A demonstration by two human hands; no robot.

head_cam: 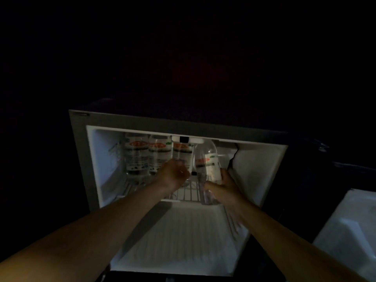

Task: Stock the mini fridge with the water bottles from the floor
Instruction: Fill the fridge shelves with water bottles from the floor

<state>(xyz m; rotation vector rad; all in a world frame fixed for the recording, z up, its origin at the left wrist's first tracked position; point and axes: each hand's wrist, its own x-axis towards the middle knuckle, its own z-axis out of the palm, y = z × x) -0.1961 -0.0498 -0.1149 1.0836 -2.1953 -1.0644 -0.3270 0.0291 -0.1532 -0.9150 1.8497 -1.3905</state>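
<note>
Inside the open mini fridge (105,159), both hands reach the wire shelf (187,193).
Right hand (221,185) clasps a tilted water bottle (207,165); left hand (173,174) curls against an upright bottle (182,154), its grip unclear.

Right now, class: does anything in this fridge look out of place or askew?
Yes. Three bottles stand upright in a row on the wire shelf, but the fourth bottle, held by the right hand, leans over. The left hand reaches beside it.
</note>
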